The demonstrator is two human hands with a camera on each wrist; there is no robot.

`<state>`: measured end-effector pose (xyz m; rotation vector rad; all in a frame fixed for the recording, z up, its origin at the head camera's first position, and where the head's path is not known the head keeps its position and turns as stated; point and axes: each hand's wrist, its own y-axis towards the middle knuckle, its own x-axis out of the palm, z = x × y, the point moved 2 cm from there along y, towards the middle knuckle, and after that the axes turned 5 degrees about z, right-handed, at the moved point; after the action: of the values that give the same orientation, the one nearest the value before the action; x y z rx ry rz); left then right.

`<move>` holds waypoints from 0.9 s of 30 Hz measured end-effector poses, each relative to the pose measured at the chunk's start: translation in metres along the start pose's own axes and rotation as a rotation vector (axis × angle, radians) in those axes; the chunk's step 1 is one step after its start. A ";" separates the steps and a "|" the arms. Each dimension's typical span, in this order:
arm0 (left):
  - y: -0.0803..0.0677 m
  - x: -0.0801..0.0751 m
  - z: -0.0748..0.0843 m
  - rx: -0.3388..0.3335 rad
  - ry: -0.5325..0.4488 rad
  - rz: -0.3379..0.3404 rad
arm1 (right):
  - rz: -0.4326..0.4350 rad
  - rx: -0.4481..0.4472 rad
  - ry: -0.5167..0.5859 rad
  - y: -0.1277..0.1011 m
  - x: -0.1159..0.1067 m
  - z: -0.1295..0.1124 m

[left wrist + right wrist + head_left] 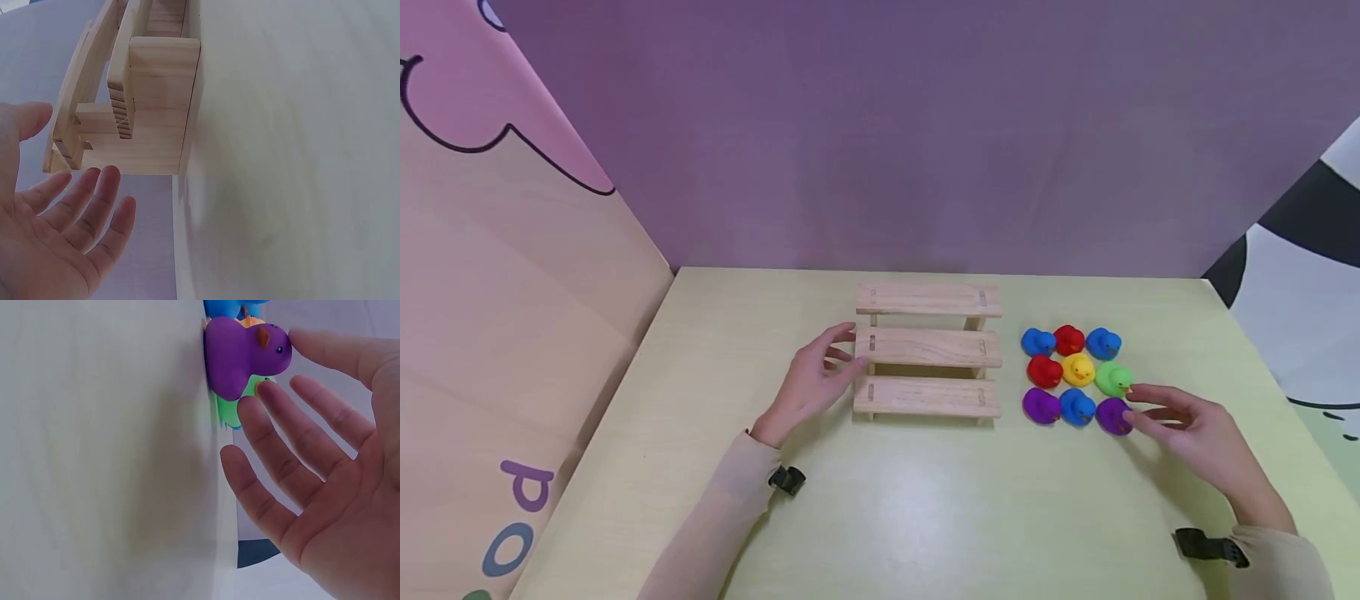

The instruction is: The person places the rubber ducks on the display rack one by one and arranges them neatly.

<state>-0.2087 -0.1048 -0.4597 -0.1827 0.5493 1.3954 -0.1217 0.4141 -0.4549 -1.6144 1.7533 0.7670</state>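
i see my right hand spread loose, gripping nothing, the purple duck just off its fingertips; left hand relaxed beside the wooden step rack.

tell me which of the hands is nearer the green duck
Right. The right hand lies open just beside the green duck, fingertips reaching toward it and the purple duck. The left hand is far off, at the wooden rack's left end.
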 end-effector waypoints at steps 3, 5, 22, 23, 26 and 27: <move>0.002 0.001 0.000 0.007 -0.003 0.003 | -0.004 0.005 0.007 0.000 0.001 0.004; 0.003 0.002 -0.001 0.004 -0.010 0.004 | -0.015 0.011 0.012 -0.001 0.002 0.005; 0.005 0.003 -0.003 0.021 0.005 -0.001 | -0.056 -0.009 0.010 0.000 0.005 0.002; 0.005 0.003 -0.003 0.021 0.006 0.000 | -0.056 -0.006 0.009 0.000 0.005 0.002; 0.006 0.003 -0.003 0.023 0.001 0.006 | -0.049 -0.001 0.009 -0.001 0.005 0.002; 0.007 0.004 -0.003 0.028 0.001 0.009 | -0.048 0.000 0.011 -0.001 0.005 0.002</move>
<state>-0.2158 -0.1016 -0.4630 -0.1588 0.5701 1.3954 -0.1210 0.4125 -0.4606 -1.6572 1.7160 0.7370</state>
